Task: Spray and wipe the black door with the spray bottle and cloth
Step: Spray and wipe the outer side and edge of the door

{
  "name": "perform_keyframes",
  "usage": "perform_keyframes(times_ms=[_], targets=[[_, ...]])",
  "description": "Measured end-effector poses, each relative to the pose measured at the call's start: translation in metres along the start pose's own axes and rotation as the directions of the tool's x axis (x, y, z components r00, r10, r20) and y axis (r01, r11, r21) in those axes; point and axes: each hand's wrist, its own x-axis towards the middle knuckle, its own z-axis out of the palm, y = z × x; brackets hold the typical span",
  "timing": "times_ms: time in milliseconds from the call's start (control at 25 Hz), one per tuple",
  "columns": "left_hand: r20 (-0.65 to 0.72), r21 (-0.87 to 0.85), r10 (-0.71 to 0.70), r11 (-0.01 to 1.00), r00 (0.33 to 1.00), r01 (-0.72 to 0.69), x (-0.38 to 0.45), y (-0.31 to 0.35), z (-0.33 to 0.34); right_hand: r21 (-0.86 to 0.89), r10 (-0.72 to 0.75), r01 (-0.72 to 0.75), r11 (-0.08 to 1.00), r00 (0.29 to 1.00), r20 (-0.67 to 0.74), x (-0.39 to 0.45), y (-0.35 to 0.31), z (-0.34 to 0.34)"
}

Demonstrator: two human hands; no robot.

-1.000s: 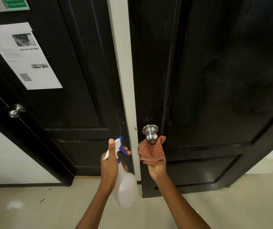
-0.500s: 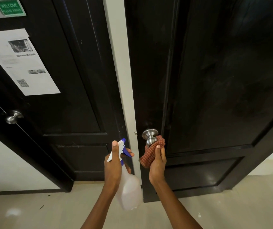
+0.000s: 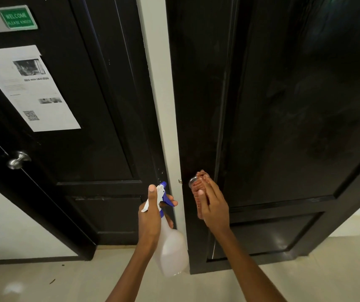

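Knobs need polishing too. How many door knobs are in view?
2: one bare knob on the left door; one on the right door, mostly covered by the cloth under the right hand.

Left grip (image 3: 150, 211) curled, thumb straight up; right grip (image 3: 215, 205) cupped, fingers forward; both forearms extended.

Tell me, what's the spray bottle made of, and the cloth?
The spray bottle looks like cloudy see-through plastic, smooth, with a white and blue plastic trigger. The cloth looks like woven fabric, reddish and checked; it folds softly over the shiny doorknob.
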Motion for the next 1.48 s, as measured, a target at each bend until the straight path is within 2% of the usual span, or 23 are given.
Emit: perform_keyframes(times_ms=[40,80,120,160,200,240,280,320,360,400,440,480,520,560,600,640,680,760,840,880,960,1040,1480], targets=[[0.005,-0.008,0.013,1.000,1.000,-0.013,-0.001,0.001,-0.001,0.250,0.186,-0.172,0.953,0.982,-0.031,-0.006,-0.006,0.005],[0.008,-0.018,0.020,1.000,1.000,-0.020,-0.004,0.002,-0.002,0.474,0.338,-0.287,0.832,0.941,-0.023,-0.011,-0.013,0.010],[0.006,-0.025,0.021,0.999,1.000,-0.021,-0.005,0.002,-0.004,0.624,0.443,-0.345,0.701,0.896,-0.002,-0.012,-0.021,0.015],[0.002,-0.031,0.019,0.999,1.000,-0.019,-0.006,0.001,-0.005,0.706,0.510,-0.374,0.601,0.860,0.021,-0.010,-0.028,0.019],[-0.003,-0.032,0.017,0.999,1.000,-0.017,-0.006,0.001,-0.006,0.736,0.553,-0.389,0.554,0.833,0.025,-0.006,-0.034,0.022],[-0.004,-0.028,0.015,0.999,1.000,-0.015,-0.006,0.001,-0.008,0.715,0.568,-0.395,0.577,0.823,-0.004,-0.004,-0.039,0.024],[-0.006,-0.022,0.016,1.000,1.000,-0.016,-0.005,0.001,-0.008,0.624,0.537,-0.381,0.683,0.840,-0.075,-0.002,-0.043,0.025],[-0.010,-0.015,0.025,1.000,1.000,-0.025,-0.005,0.000,-0.009,0.441,0.422,-0.313,0.841,0.890,-0.173,0.000,-0.042,0.026],[-0.017,-0.009,0.041,0.999,0.999,-0.041,-0.005,0.000,-0.011,0.166,0.195,-0.160,0.973,0.955,-0.222,0.001,-0.040,0.028],[-0.024,-0.003,0.050,0.999,0.998,-0.050,-0.005,0.000,-0.012,-0.138,-0.063,0.042,0.990,0.987,-0.150,0.004,-0.034,0.030],[-0.030,0.001,0.051,0.999,0.998,-0.051,-0.004,0.000,-0.012,-0.373,-0.256,0.243,0.895,0.966,0.015,0.007,-0.032,0.028],[-0.032,0.002,0.048,0.999,0.998,-0.048,-0.004,0.000,-0.012,-0.503,-0.347,0.396,0.768,0.918,0.192,0.012,-0.029,0.025],[-0.030,0.000,0.044,0.999,0.999,-0.044,-0.005,-0.001,-0.013,-0.562,-0.366,0.484,0.671,0.875,0.316,0.017,-0.029,0.018],[-0.027,-0.003,0.046,0.999,0.999,-0.046,-0.008,-0.002,-0.012,-0.578,-0.372,0.532,0.619,0.846,0.381,0.020,-0.026,0.011],[-0.026,-0.002,0.054,0.999,0.998,-0.054,-0.011,-0.003,-0.012,-0.565,-0.376,0.545,0.620,0.838,0.396,0.020,-0.022,0.006],[-0.027,-0.004,0.062,0.998,0.998,-0.062,-0.014,-0.003,-0.012,-0.535,-0.377,0.521,0.665,0.853,0.361,0.017,-0.016,0.003],[-0.030,-0.009,0.067,0.998,0.997,-0.067,-0.017,-0.004,-0.012,-0.481,-0.344,0.445,0.755,0.894,0.287,0.012,-0.012,0.000],[-0.037,-0.017,0.064,0.998,0.997,-0.065,-0.023,-0.007,-0.013,-0.257,-0.144,0.178,0.950,0.979,0.147,0.005,-0.009,-0.003],[-0.042,-0.017,0.046,0.999,0.998,-0.047,-0.027,-0.008,-0.014,-0.103,0.041,-0.029,0.994,0.992,0.119,0.002,-0.010,0.000],[-0.045,-0.015,0.037,0.999,0.998,-0.038,-0.029,-0.009,-0.014,-0.166,0.039,-0.021,0.986,0.994,0.107,0.002,-0.010,0.002],[-0.050,-0.011,0.023,1.000,0.998,-0.023,-0.033,-0.010,-0.015,-0.397,-0.087,0.116,0.910,0.992,0.090,0.000,-0.012,0.001],[-0.054,-0.004,0.014,1.000,0.998,-0.014,-0.037,-0.011,-0.014,-0.486,-0.147,0.187,0.854,0.982,0.121,0.000,-0.014,-0.002],[-0.109,0.005,0.005,1.000,0.994,-0.004,-0.088,-0.013,-0.011,-0.513,-0.031,0.134,0.848,0.978,0.204,-0.007,-0.027,-0.011]])
